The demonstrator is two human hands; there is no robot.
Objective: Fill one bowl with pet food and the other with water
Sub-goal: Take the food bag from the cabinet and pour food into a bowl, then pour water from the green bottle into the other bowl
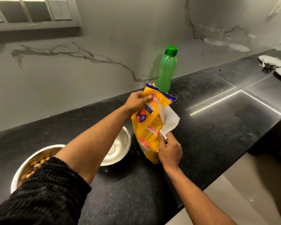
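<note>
Under my left forearm, one steel bowl [37,161] holds kibble; the other [118,148] sits empty. My hands grip the upright yellow bag [146,120]; the capped green bottle [166,69] stands beyond.

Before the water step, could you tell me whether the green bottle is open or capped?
Capped: the green bottle stands upright by the wall with its green cap on top.

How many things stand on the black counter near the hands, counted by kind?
Steel bowls: 2, one with kibble, one with no food
Yellow pet food bag: 1, held by the left hand and the right hand
Green bottle: 1
Total: 4
</note>
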